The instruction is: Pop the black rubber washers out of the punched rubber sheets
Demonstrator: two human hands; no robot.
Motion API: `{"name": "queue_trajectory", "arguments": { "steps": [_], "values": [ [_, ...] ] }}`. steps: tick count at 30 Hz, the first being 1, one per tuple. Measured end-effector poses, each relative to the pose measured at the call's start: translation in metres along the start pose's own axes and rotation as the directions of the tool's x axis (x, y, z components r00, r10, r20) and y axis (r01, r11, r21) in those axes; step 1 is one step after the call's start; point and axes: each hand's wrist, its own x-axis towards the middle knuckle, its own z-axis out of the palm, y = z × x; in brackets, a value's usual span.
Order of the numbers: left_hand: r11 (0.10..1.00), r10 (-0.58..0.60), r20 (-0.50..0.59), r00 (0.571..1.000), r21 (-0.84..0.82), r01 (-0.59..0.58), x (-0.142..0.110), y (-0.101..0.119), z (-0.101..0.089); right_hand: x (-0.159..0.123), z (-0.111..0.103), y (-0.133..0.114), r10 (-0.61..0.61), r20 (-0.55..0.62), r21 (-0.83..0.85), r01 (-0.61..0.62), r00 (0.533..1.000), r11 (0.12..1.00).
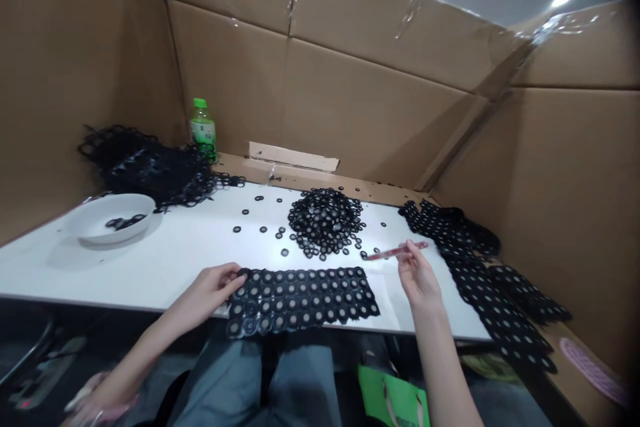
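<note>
My left hand [213,290] rests at the left end of a flat sheet of joined black rings [300,300], fingertips touching its edge. My right hand [417,277] is raised just beyond the sheet's right end, pinching a slim translucent red plastic stick [397,251]. The sheet lies over the front edge of a white table [165,267]. Farther back sits a heap of loose black rings [325,221], with single rings scattered around it.
A white bowl [111,217] holding some rings stands at left, behind it a tangled black ring mesh [145,167] and a green-capped bottle [203,130]. Long black ring sheets [475,273] lie at right. Cardboard walls surround the table. A green card [393,397] lies below.
</note>
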Motion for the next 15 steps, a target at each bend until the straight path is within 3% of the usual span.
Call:
{"name": "queue_trajectory", "arguments": {
  "steps": [3,6,8,10,15],
  "values": [
    [0.991,0.059,0.030,0.998,0.117,-0.062,0.006,-0.001,-0.003,-0.015,0.045,0.005,0.148,0.170,0.172,-0.178,0.974,0.969],
    [0.967,0.102,0.031,0.994,0.233,-0.107,0.009,-0.004,-0.006,-0.037,0.099,0.019,0.360,0.376,0.246,-0.466,0.854,0.850],
    [0.955,0.099,0.035,0.994,0.276,-0.105,0.009,-0.006,-0.008,-0.053,0.131,0.036,0.448,0.443,0.192,-0.570,0.776,0.799],
    [0.947,0.094,0.036,0.995,0.306,-0.100,0.008,-0.008,-0.009,-0.067,0.155,0.057,0.463,0.455,0.143,-0.576,0.760,0.805],
    [0.907,0.077,-0.024,0.997,0.416,-0.060,0.005,-0.007,-0.005,-0.090,0.177,0.100,0.390,0.421,0.148,-0.486,0.819,0.861]
  ]
}}
